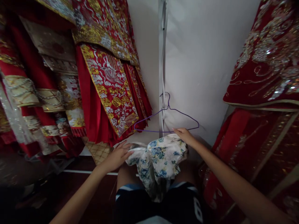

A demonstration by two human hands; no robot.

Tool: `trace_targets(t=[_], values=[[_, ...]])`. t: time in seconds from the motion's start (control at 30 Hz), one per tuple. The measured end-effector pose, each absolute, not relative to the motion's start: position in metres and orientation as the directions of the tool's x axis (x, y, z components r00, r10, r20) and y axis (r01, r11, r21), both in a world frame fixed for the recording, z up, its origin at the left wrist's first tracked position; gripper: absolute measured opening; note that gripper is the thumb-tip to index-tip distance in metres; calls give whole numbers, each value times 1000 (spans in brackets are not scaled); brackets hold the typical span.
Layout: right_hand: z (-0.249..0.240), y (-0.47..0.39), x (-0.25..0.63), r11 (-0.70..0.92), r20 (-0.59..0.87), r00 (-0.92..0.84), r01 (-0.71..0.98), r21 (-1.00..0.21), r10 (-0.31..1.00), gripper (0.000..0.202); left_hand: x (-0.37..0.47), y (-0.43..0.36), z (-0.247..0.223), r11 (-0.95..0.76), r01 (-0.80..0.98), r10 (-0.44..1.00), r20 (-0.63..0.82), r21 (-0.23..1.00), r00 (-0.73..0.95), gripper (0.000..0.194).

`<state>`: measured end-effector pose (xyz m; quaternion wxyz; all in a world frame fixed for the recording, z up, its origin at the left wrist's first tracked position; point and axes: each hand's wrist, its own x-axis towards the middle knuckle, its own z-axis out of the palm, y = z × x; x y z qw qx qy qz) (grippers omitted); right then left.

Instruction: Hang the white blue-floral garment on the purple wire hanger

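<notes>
A white garment with blue flowers hangs bunched over my lap. My right hand pinches the lower bar of a purple hanger together with the garment's upper right edge. The hanger is upright, with its hook at the top in front of the wall. At the garment's left side, my left hand has its fingers partly spread against a white edge of the cloth; whether it grips the cloth is hard to make out.
Red embroidered garments hang close on the left. More red beaded garments hang on the right. A pale wall with a vertical white pole and cable stands ahead.
</notes>
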<state>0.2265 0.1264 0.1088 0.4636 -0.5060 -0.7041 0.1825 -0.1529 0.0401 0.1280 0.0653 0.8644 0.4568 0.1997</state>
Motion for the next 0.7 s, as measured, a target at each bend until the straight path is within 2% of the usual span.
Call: trace_targets(t=[0.33,0.4,0.5,0.6,0.7], values=[[131,91,250,401,472,-50,611,-683,880,57,-92,88,184,-622,625,756,569,471,324,48],[130,87,242,406,476,-57,617,-674,878,57,-73,96,197,-649,619,726,605,443,328,44],[127,84,227,423,479,-73,596,-682,875,55,-39,95,215,-662,671,694,612,334,379,37],[124,82,219,444,497,-72,572,-690,865,55,-13,96,223,-635,733,676,635,244,374,23],[125,76,225,467,502,-104,563,-682,858,46,-8,113,213,-672,685,628,706,281,326,36]])
